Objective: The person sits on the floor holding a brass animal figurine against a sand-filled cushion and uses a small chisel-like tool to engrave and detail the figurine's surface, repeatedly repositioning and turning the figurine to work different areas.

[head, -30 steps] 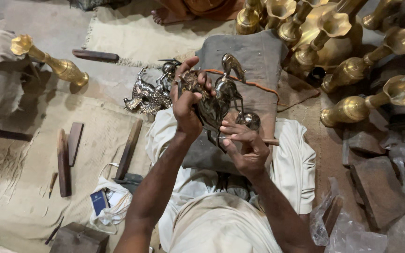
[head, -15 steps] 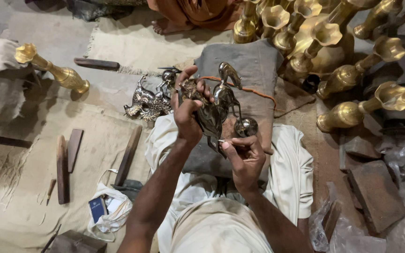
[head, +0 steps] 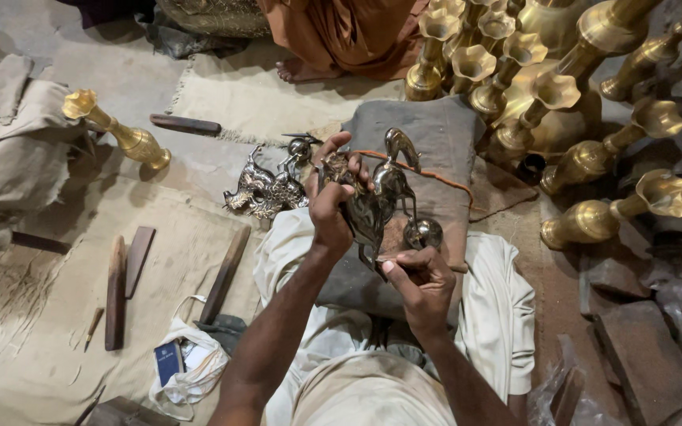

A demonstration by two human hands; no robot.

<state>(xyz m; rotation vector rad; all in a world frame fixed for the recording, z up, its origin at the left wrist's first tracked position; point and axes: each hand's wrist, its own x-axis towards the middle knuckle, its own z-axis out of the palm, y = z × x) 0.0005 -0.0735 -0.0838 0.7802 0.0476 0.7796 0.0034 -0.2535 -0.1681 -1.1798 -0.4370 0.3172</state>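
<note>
A person seated on the ground, seen from above, holds a dark metal animal figurine (head: 376, 207) in both hands at the centre of the view, above a grey cushion (head: 444, 138) resting on the lap. The left hand (head: 331, 197) is closed around the figurine's upper left side, fingers curled over its top. The right hand (head: 420, 285), at 5 o'clock from the figurine, pinches its lower end between thumb and fingers, just below a small round metal ball (head: 423, 233) on the piece.

At 9 o'clock from the figurine, a second ornate silver-toned figurine (head: 266, 192) lies on the floor, just beside the person's white-clothed knee. A single brass trumpet-shaped stand (head: 116, 130) lies tilted at 10 o'clock. A cluster of similar brass stands (head: 562, 95) fills the 1 to 3 o'clock area. Flat wooden sticks (head: 124, 276) lie on a burlap mat (head: 33, 315) at 8 o'clock, near a white cloth bag (head: 187, 367). At 12 o'clock, another person's bare foot (head: 303, 72) and orange garment (head: 349, 31) show.
</note>
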